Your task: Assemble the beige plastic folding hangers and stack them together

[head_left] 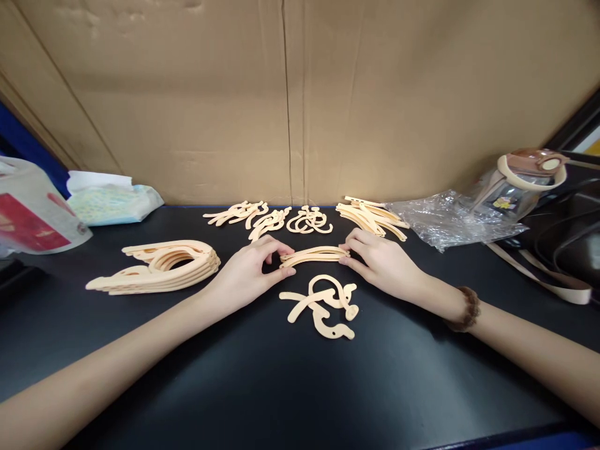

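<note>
Cream-coloured curved bars (319, 253) lie side by side at the middle of the black table (300, 387). My left hand (253, 269) pinches their left end between thumb and fingers. At the right end, the thumb and fingers of my right hand (377, 262) close on the same bars. Just below them, loose hook-shaped pieces (323, 306) overlap on the table. To the left of my left hand sits a stack of folded cream hanger-like pieces (164, 269).
Along the back lie piles of branched pieces (234, 212), hooks (309, 220) and curved bars (372, 217). Clear plastic wrap (440, 219) and a bottle (515, 187) stand right; a tissue pack (115, 203) and a white-red container (37, 209) are left. Cardboard (187, 100) rises behind.
</note>
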`<state>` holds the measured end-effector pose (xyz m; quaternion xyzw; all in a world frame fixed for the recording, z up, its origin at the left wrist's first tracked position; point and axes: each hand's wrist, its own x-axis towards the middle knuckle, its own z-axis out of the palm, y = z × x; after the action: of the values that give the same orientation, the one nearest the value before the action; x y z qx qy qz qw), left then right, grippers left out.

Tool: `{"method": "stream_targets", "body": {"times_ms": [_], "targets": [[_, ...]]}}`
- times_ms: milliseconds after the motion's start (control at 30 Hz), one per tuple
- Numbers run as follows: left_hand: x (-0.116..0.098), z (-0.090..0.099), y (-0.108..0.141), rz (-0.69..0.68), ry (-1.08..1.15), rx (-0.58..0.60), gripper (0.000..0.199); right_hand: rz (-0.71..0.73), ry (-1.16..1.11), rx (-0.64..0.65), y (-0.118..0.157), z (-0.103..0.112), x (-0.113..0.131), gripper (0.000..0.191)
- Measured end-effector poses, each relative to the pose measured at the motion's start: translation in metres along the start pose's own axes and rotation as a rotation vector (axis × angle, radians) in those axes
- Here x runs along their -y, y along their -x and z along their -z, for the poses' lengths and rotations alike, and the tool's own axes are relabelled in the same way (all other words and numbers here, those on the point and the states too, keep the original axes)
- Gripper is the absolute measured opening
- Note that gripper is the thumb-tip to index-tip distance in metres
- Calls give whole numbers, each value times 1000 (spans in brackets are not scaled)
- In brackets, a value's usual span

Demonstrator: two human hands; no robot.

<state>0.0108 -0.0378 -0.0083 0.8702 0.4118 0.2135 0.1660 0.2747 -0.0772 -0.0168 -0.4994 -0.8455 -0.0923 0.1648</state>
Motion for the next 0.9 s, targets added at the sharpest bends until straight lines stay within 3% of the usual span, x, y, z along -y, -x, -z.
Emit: {"method": "stream_targets", "body": {"times_ms": [167,333,500,700,900], "targets": [[-3,2,0,-23,41,5,28,-60,-44,-9,0,1,-3,27],[-8,6,3,-85,140,45,29,-132,-45,-25,0,3,-4,45],[-6,7,4,-158,100,126,41,-135,30,-32,0,3,-1,56],[-6,5,4,-164,99,145,47,-123,47,-30,0,3,2,48],[-4,2,6,-169,98,145,47,61,26,-12,1,2,3,34]]}}
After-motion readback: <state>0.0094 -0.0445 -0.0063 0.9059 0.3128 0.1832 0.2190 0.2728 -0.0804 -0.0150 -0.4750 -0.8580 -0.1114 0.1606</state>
